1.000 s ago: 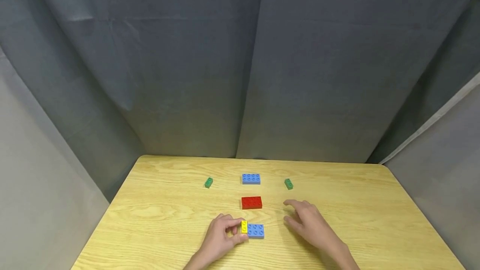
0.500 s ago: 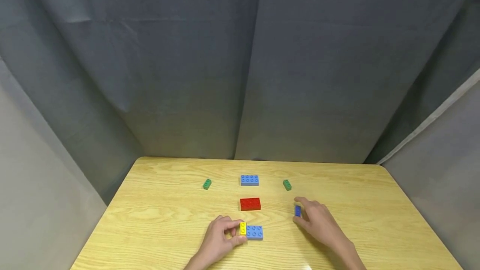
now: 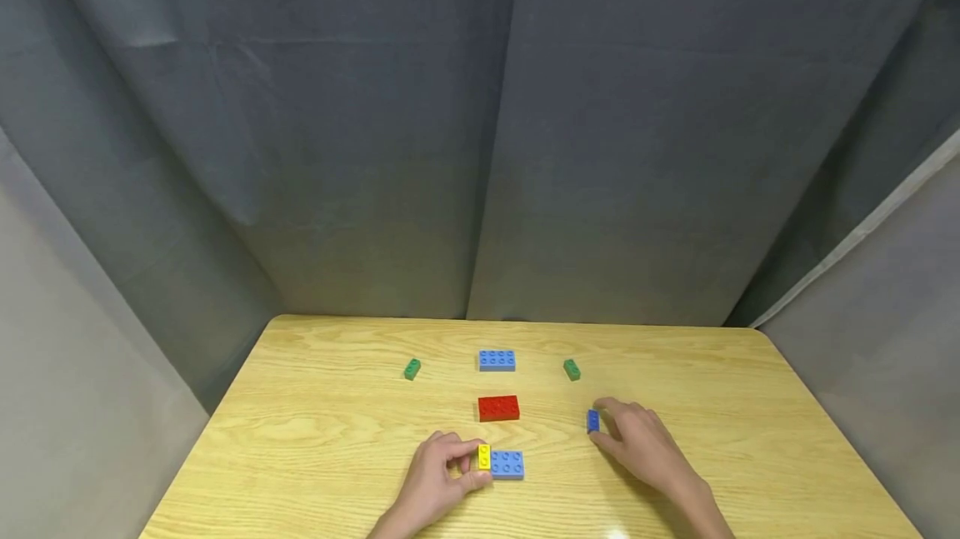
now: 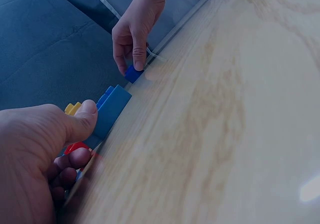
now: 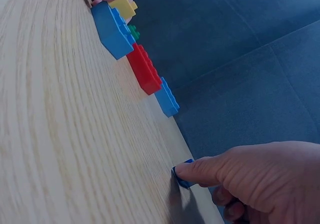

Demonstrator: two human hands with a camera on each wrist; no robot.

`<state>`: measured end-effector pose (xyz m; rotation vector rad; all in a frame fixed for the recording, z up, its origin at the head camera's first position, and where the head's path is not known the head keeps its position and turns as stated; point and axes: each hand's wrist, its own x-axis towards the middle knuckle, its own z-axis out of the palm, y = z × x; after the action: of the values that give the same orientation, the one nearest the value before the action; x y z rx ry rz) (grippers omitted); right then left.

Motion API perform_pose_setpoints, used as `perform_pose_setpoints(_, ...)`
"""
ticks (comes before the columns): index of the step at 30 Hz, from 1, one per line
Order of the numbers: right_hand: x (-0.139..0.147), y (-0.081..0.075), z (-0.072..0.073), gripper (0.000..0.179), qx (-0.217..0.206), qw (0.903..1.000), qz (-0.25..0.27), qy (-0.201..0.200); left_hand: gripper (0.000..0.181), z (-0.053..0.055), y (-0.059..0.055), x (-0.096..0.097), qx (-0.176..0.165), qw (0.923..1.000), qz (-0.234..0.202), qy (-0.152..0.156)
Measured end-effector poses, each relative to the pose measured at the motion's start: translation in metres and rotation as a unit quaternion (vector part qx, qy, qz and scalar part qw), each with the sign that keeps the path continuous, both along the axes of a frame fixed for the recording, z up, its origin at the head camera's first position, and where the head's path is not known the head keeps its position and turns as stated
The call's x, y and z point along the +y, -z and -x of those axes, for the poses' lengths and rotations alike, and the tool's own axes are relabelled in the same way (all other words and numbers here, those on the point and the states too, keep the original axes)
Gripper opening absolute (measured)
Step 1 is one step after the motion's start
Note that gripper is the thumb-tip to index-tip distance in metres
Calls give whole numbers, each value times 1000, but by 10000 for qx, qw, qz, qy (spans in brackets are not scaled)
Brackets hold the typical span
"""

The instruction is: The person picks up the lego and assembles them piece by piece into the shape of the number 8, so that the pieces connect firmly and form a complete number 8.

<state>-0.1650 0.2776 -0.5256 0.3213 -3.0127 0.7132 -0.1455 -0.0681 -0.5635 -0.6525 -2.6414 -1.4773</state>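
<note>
In the head view, my left hand [image 3: 438, 476] pinches a small yellow brick [image 3: 484, 456] between thumb and fingers. This brick sits on the left end of a blue eight-stud-size brick [image 3: 507, 465] near the front of the table. To the right, my right hand [image 3: 641, 443] holds a small dark blue brick [image 3: 593, 421] between thumb and index finger. The right wrist view shows the thumb across that dark blue brick [image 5: 184, 173], with its shadow on the wood. Whether it touches the table I cannot tell. A red brick [image 3: 498, 408] lies behind the yellow-and-blue pair.
Farther back on the wooden table [image 3: 315, 439] lies another blue brick [image 3: 497, 361]. Small green bricks stand on either side of it, one left [image 3: 412, 369] and one right [image 3: 572, 370]. Grey curtains [image 3: 375, 147] hang beyond the table's back edge.
My right hand has moved to the right, and the small dark blue brick, unseen one second ago, now shows between its fingers. My left hand keeps its hold on the yellow brick.
</note>
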Motion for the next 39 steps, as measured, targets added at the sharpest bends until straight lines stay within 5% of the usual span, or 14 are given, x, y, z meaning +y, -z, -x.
perform_pose_setpoints(29, -6, 2, -3, 37, 152, 9969, 469, -610, 52, 1, 3, 1, -178, 9996, 187, -112)
perform_pose_setpoints(39, -22, 0, -4, 36, 79, 9985, 331, -438, 52, 1, 0, 5, -282, 9992, 179, -204)
